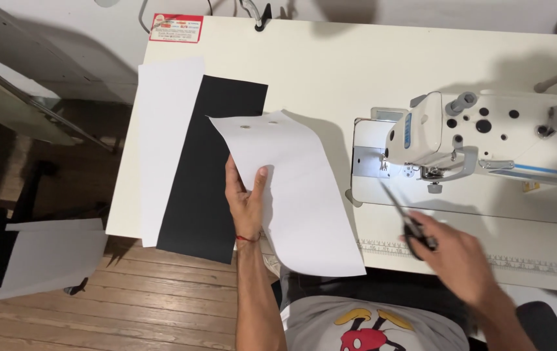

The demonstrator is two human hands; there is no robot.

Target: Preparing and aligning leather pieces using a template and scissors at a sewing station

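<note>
My left hand [244,198] grips the left edge of a white sheet [291,188] with two small holes near its top, holding it above the table. My right hand [457,257], blurred, holds a pair of black-handled scissors [403,214] whose blades point up toward the needle area of the white sewing machine [486,140]. A black sheet [208,169] and another white sheet [164,143] lie flat on the cream table [330,71] to the left of my left hand.
A red and white sticker [176,28] sits at the table's far left corner. A measuring strip [519,261] runs along the table's front edge. More white sheets [44,257] lie on the wooden floor [129,305] at the left.
</note>
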